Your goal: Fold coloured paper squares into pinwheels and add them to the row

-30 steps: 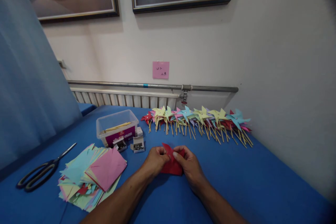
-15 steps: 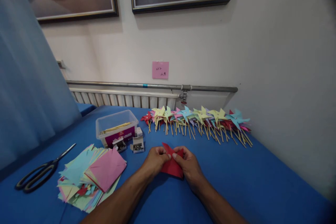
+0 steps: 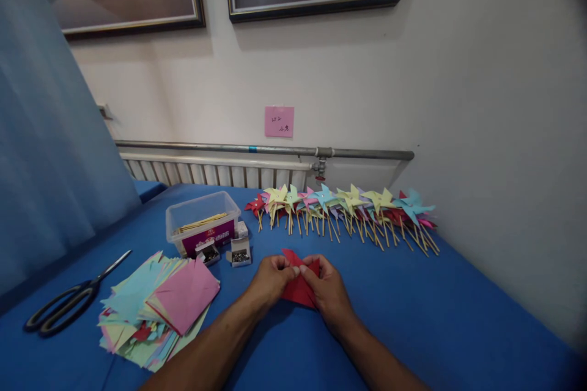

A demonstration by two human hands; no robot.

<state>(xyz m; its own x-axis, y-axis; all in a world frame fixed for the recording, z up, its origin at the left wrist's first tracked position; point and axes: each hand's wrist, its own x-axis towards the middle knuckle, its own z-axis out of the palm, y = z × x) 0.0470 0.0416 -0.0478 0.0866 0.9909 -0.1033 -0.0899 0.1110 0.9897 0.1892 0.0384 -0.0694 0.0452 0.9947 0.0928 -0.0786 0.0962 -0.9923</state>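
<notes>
A red paper square (image 3: 297, 289), partly folded, lies on the blue table (image 3: 413, 311) in front of me. My left hand (image 3: 271, 280) pinches its left side with curled fingers. My right hand (image 3: 326, 291) pinches its right side, fingers bent over the paper. The two hands almost meet at the paper's middle. A red point sticks up between them.
A stack of coloured paper squares (image 3: 160, 308) lies at the left, with black scissors (image 3: 64, 304) beyond it. A clear plastic box of sticks (image 3: 204, 226) and two small boxes of pins (image 3: 233, 252) stand behind. A row of finished pinwheels (image 3: 343, 211) lines the wall.
Both hands stay on the red paper and have drawn slightly closer together at its middle. The view has shifted a little.
</notes>
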